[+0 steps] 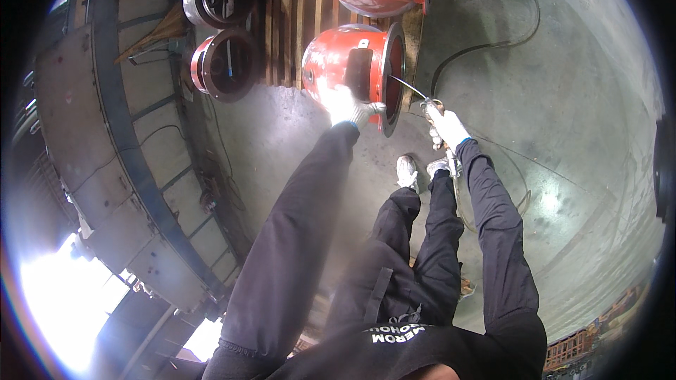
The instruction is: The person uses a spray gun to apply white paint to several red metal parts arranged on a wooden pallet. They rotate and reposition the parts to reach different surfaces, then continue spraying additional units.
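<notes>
Closed grip, right of centre: gloved right hand (448, 127) around long-nozzled gun (432, 107), angled so its tip meets red housing (329, 56), upper centre, at the open flanged end. Left hand (348, 107) against housing, seemingly steadying; finger closure unclear in glare.

At the near right corner of a slatted wooden pallet (289, 21), the white-gloved left hand (348, 107) touches a rounded red metal housing (332, 56) with a grey flange (388, 121); the white-gloved right hand (448, 127) grips a metal tool (431, 106), its thin rod (410, 86) ending at the flange.
</notes>
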A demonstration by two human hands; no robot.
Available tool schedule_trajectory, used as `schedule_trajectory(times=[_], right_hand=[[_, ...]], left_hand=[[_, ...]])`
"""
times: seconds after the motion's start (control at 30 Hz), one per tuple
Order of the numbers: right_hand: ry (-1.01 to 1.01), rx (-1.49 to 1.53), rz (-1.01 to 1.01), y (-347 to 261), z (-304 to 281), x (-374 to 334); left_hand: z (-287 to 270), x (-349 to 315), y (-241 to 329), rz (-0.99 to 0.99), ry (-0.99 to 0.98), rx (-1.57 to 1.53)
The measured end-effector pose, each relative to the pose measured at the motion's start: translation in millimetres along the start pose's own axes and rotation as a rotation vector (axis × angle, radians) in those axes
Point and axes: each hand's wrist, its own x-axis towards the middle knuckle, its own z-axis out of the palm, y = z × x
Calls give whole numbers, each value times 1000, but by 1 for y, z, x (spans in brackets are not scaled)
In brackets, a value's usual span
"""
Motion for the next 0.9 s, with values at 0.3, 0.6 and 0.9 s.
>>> schedule_trajectory(times=[0.3,0.6,0.9], right_hand=[[26,-10,6,7,-2,6],[-21,16,1,3,-2,3],[29,-48,-31,1,0,-5]], left_hand=[[8,7,-10,25,-16,-17],[6,7,-10,29,-47,-86],[6,7,-6,21,9,22]])
